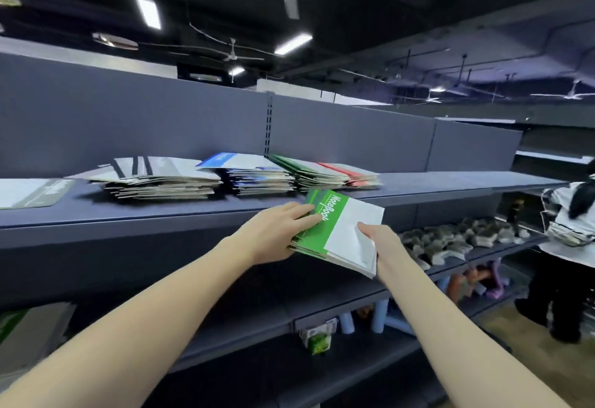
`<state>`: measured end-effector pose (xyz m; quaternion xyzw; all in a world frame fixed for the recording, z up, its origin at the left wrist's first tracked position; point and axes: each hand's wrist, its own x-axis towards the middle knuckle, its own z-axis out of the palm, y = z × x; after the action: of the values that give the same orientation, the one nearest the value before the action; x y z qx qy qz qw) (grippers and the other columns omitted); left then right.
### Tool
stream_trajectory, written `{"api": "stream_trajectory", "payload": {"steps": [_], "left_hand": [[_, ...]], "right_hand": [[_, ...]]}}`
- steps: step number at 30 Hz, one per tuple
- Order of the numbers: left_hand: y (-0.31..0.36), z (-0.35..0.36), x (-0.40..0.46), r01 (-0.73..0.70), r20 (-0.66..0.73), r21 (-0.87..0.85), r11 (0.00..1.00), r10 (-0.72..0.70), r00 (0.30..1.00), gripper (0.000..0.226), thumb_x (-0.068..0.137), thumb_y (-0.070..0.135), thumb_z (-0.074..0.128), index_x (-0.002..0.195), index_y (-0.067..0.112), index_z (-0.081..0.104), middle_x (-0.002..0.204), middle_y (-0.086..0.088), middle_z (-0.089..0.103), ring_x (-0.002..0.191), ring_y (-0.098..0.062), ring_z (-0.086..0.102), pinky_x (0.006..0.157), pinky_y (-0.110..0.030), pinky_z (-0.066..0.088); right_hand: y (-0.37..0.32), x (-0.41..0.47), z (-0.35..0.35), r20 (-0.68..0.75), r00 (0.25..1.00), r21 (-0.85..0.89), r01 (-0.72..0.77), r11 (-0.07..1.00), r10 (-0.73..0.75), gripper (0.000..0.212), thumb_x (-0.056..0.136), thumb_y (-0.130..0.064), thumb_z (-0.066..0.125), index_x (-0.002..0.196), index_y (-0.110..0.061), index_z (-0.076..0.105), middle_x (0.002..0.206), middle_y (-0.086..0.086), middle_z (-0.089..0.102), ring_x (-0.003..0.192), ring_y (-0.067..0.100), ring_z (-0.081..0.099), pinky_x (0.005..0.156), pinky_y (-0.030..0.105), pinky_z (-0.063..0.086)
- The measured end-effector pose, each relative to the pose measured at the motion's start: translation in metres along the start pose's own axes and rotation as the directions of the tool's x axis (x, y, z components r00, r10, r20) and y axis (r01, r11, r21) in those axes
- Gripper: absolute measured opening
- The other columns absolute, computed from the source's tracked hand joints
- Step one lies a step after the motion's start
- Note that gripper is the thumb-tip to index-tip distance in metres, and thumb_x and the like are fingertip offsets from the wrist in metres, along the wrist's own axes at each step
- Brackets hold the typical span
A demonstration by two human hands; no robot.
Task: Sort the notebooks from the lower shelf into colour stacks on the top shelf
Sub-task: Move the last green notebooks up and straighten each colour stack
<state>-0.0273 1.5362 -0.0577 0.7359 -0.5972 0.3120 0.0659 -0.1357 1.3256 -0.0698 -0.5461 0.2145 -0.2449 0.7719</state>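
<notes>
**Inspector:** Starting with the largest item: the top shelf (418, 182) is a grey-blue board running the full width of the view, with a plain back panel rising behind it.

**Clerk:** And what lies on it?

**Inspector:** Four sorted piles, side by side against the back panel. The grey stack (161, 179) is broadest and lies left of the rest. The blue stack (254, 172) is just beside it on the right, then the green stack (299, 169), with the red stack (351, 174) touching the green one's right side. A single grey notebook (29, 191) lies flat at the shelf's far left, apart from the piles.

**Clerk:** The item in transit?

**Inspector:** A small bundle of green notebooks (335, 230), tilted, held in the air just in front of the top shelf's front edge, below the green stack. How many the bundle holds cannot be told.

**Clerk:** The hands?

**Inspector:** Both are grasping it. The left hand (277, 230) grips the bundle's left edge, fingers across the green cover. The right hand (383, 240) pinches the white right side, thumb on top.
</notes>
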Motion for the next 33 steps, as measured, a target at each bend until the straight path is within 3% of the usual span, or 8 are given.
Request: {"api": "stream_trajectory", "payload": {"steps": [6,10,12,16,20,23,28,33], "left_hand": [[-0.054,-0.036,0.003,0.191,-0.148,-0.067,0.979,-0.199,0.969,0.073,0.077,0.015,0.075,0.144,0.013,0.047,0.149,-0.004,0.048,0.131,-0.025,0.051,0.103,-0.038,0.048],[-0.092,-0.052,0.019,0.203,-0.133,0.194,0.96,-0.18,0.975,0.07,0.066,0.007,0.08,0.132,0.016,0.056,0.139,-0.007,0.056,0.1,-0.032,0.062,0.074,-0.04,0.056],[-0.11,-0.059,0.02,0.217,-0.12,0.298,0.929,-0.189,0.975,0.061,0.06,0.007,0.082,0.117,0.021,0.064,0.122,0.001,0.064,0.085,-0.025,0.059,0.052,-0.032,0.045],[-0.149,-0.054,0.022,0.221,-0.132,0.408,0.886,-0.182,0.974,0.047,0.061,0.006,0.08,0.102,0.022,0.064,0.094,0.008,0.065,0.078,-0.021,0.054,0.045,-0.029,0.03],[-0.178,-0.042,0.029,0.265,-0.225,0.338,0.903,-0.196,0.955,0.051,0.056,0.003,0.081,0.103,0.016,0.065,0.102,0.006,0.068,0.09,-0.025,0.062,0.046,-0.031,0.049],[-0.194,-0.037,0.033,0.236,-0.238,0.321,0.917,-0.163,0.958,0.072,0.042,-0.005,0.085,0.11,0.01,0.068,0.112,-0.001,0.07,0.091,-0.027,0.069,0.044,-0.032,0.055],[-0.215,-0.022,0.052,0.256,-0.204,0.266,0.929,-0.206,0.957,0.052,0.066,-0.003,0.075,0.114,0.015,0.065,0.112,0.003,0.067,0.1,-0.027,0.063,0.06,-0.036,0.058],[-0.236,-0.01,0.064,0.247,-0.235,0.317,0.916,-0.177,0.956,0.034,0.073,-0.003,0.062,0.099,0.018,0.063,0.097,0.005,0.062,0.09,-0.023,0.057,0.053,-0.032,0.044]], "right_hand": [[-0.049,0.019,0.046,0.19,0.981,-0.095,0.068,0.993,-0.049,0.027,0.1,-0.011,0.055,0.122,0.002,0.06,0.096,0.01,0.072,0.065,0.019,0.073,0.05,0.023,0.052],[-0.061,0.035,0.086,0.313,0.95,-0.191,0.059,0.98,0.004,0.031,0.1,-0.012,0.052,0.124,0.004,0.062,0.103,0.013,0.074,0.082,0.025,0.073,0.068,0.031,0.055],[-0.064,0.042,0.105,0.352,0.935,-0.255,0.048,0.966,0.046,0.029,0.099,-0.016,0.054,0.12,0.0,0.065,0.106,0.012,0.075,0.088,0.027,0.074,0.077,0.035,0.056],[-0.077,0.064,0.139,0.319,0.945,-0.323,0.038,0.945,0.071,0.032,0.093,-0.015,0.065,0.122,0.0,0.065,0.113,0.016,0.073,0.107,0.034,0.068,0.1,0.045,0.051],[-0.1,0.094,0.16,0.146,0.981,-0.577,0.19,0.794,-0.129,0.093,0.047,-0.048,0.088,0.123,-0.001,0.063,0.095,0.004,0.071,0.09,0.023,0.064,0.083,0.031,0.048],[-0.111,0.111,0.16,0.102,0.985,-0.61,0.17,0.774,-0.136,0.053,0.073,-0.034,0.086,0.107,0.001,0.067,0.056,0.0,0.057,0.056,0.02,0.049,0.071,0.028,0.046],[-0.112,0.144,0.16,0.173,0.976,-0.558,0.206,0.804,-0.13,0.031,0.082,-0.008,0.08,0.108,0.005,0.069,0.09,0.013,0.075,0.081,0.029,0.073,0.076,0.035,0.058],[-0.121,0.187,0.155,0.117,0.919,-0.822,0.302,0.483,-0.376,0.015,0.084,-0.018,0.071,0.079,-0.008,0.06,0.078,0.006,0.065,0.077,0.027,0.062,0.064,0.032,0.047]]}}
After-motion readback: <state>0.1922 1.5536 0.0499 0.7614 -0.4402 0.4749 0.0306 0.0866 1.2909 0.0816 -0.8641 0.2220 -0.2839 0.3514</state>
